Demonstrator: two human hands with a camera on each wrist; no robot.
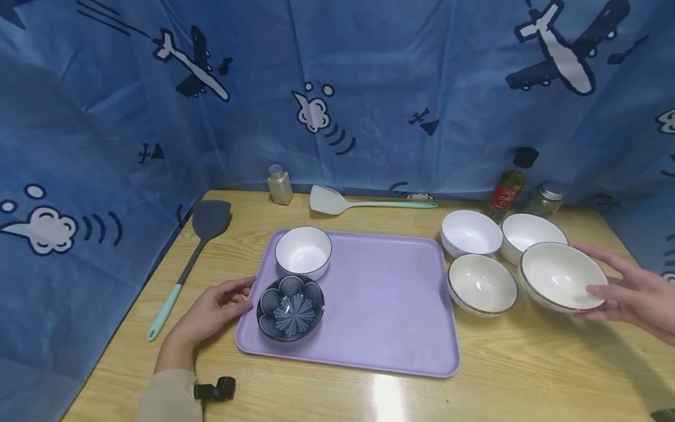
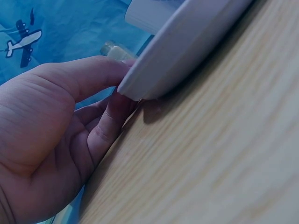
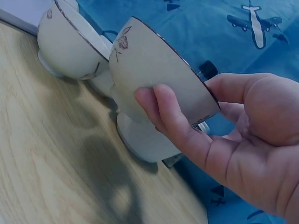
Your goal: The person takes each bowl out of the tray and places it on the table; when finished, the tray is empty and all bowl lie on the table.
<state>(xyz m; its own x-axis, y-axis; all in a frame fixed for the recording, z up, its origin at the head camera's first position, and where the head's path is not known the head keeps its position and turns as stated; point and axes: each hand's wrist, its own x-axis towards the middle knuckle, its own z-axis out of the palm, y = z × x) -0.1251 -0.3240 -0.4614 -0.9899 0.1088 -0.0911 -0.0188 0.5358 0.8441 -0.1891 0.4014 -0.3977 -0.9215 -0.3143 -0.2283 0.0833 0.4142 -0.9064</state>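
Blue cloth [image 1: 369, 53] printed with planes and clouds hangs at the far side and down both flanks of the space I watch. Below it I have a wood-grain table [image 1: 532, 369], with a glare patch at the near edge. A lilac tray [image 1: 390, 293] lies flat at its middle.

From the near left, the left hand [image 1: 208, 313] reaches in from a beige sleeve [image 1: 171, 398]; my left wrist view shows it gripping the tray's left rim between its digits. At the right, the right hand [image 1: 635, 296] holds a cream bowl [image 1: 561, 275], thumb over the rim and fingers against the outer wall; I see the bowl raised off the wood, right of the tray.

A dark spatula [image 1: 210, 221] lies at the left, a pale spatula [image 1: 328, 201] beyond the tray. On the tray's left part I have a dark blue bowl [image 1: 292, 313], with a white bowl [image 1: 303, 253] just beyond it. Three more bowls [image 1: 482, 285] cluster between the tray and the held one.

Smallest, along the far edge: a red-labelled bottle [image 1: 505, 190] and a lidded jar [image 1: 544, 202] at the right, and a shaker [image 1: 280, 186] left of the pale spatula.
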